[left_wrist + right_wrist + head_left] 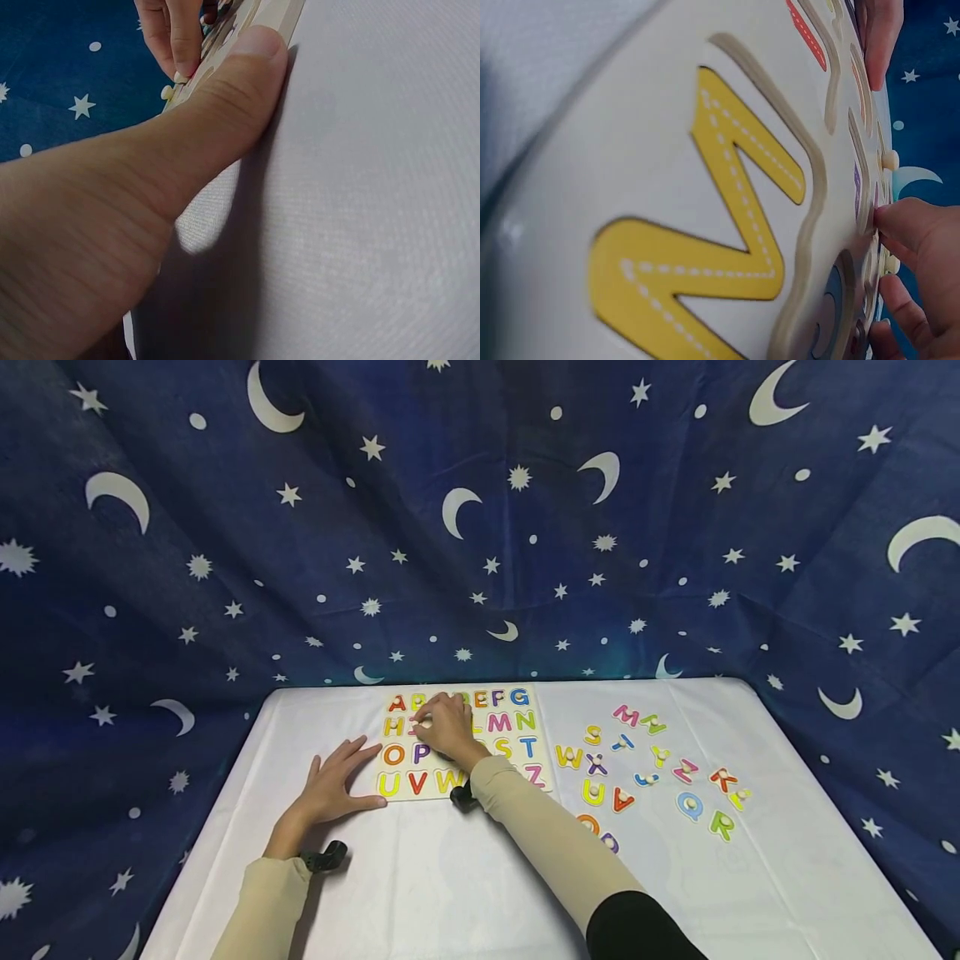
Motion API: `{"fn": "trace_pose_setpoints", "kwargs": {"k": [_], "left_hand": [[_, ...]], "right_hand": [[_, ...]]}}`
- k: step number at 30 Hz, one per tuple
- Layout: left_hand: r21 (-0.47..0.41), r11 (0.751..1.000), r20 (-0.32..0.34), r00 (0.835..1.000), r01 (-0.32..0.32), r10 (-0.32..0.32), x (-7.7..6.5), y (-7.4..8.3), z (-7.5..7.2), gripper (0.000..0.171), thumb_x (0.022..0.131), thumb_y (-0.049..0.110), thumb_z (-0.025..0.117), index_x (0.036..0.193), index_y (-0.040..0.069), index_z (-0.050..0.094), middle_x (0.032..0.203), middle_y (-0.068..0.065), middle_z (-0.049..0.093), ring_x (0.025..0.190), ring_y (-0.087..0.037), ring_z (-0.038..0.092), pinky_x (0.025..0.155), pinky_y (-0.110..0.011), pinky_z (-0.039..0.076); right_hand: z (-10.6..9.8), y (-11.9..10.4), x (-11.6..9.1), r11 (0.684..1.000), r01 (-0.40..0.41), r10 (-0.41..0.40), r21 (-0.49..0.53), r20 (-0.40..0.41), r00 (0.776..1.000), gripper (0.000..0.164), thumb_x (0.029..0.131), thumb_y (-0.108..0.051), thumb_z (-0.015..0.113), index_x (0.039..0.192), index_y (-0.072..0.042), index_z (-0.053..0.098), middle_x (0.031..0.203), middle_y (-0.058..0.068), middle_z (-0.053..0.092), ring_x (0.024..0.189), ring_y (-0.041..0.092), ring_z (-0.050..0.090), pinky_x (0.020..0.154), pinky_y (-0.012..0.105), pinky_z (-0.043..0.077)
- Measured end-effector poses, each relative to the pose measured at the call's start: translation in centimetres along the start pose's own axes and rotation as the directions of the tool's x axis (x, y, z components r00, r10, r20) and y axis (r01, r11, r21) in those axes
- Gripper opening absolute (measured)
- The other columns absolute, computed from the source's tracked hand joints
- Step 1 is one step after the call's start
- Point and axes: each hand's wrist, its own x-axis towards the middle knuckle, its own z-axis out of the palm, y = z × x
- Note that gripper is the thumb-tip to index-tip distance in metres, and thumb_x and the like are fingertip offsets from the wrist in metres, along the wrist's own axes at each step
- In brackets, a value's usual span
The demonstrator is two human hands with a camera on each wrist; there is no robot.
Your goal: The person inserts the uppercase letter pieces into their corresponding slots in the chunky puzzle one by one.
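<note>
A wooden alphabet puzzle board [401, 790] lies flat on the white table. My left hand [330, 789] rests at its left side, fingers spread; in the left wrist view the thumb [225, 97] presses along the board's edge. My right hand [448, 727] reaches over the second row and pinches a small pale knob [181, 77] on a pink letter I piece [413, 727], beside the orange H piece [393, 727]. The hand and forearm hide several middle slots. A yellow W slot [742, 217] fills the right wrist view.
Several loose knobbed letters are scattered right of the board, among them a pink M [626, 716], a yellow W [568, 757], a blue Q [689, 806] and a green R [722, 826]. A dark blue curtain [480, 568] with moons and stars hangs behind the table.
</note>
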Motion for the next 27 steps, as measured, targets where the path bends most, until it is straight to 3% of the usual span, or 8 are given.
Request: {"fn": "trace_pose_setpoints", "kwargs": {"k": [7, 13, 20, 27], "left_hand": [[-0.002, 1.000, 0.010, 1.000, 0.005, -0.005, -0.1, 0.4, -0.1, 0.099, 0.070, 0.057, 0.089, 0.152, 0.017, 0.050, 0.163, -0.021, 0.034, 0.151, -0.048, 0.021, 0.115, -0.079, 0.001], [-0.004, 1.000, 0.016, 1.000, 0.015, -0.015, -0.2, 0.5, -0.2, 0.099, 0.071, 0.057, 0.089, 0.153, 0.017, 0.050, 0.164, -0.020, 0.033, 0.152, -0.047, 0.020, 0.115, -0.079, 0.001], [-0.013, 1.000, 0.020, 0.999, 0.028, -0.028, -0.1, 0.3, 0.1, 0.101, 0.069, 0.058, 0.090, 0.153, 0.018, 0.050, 0.164, -0.019, 0.032, 0.153, -0.047, 0.019, 0.116, -0.078, -0.001], [-0.009, 1.000, 0.020, 0.999, 0.029, -0.029, 0.0, 0.4, 0.2, 0.101, 0.070, 0.058, 0.089, 0.153, 0.018, 0.049, 0.164, -0.020, 0.032, 0.152, -0.047, 0.019, 0.117, -0.077, -0.001]], "right_hand": [[-0.9, 0.2, -0.3, 0.999, 0.046, -0.046, 0.008, 0.040, 0.998, 0.026, 0.093, -0.041, 0.076, 0.116, -0.030, 0.077, 0.126, -0.002, 0.064, 0.113, 0.022, 0.049, 0.091, 0.041, 0.041], [-3.7, 1.6, -1.0, 0.986, 0.149, -0.152, 0.078, 0.024, 0.988, 0.040, 0.094, -0.036, 0.075, 0.132, -0.022, 0.070, 0.132, 0.003, 0.065, 0.114, 0.026, 0.053, 0.094, 0.045, 0.044], [-8.1, 5.5, -3.1, 0.967, 0.209, -0.208, 0.143, -0.028, 0.978, 0.042, 0.093, -0.029, 0.078, 0.131, -0.014, 0.069, 0.136, 0.004, 0.065, 0.126, 0.029, 0.053, 0.106, 0.052, 0.041], [-13.1, 10.0, -6.4, 0.969, 0.169, -0.156, 0.181, -0.083, 0.984, 0.040, 0.091, -0.026, 0.080, 0.128, -0.013, 0.070, 0.136, 0.008, 0.064, 0.131, 0.033, 0.051, 0.110, 0.057, 0.037]]}}
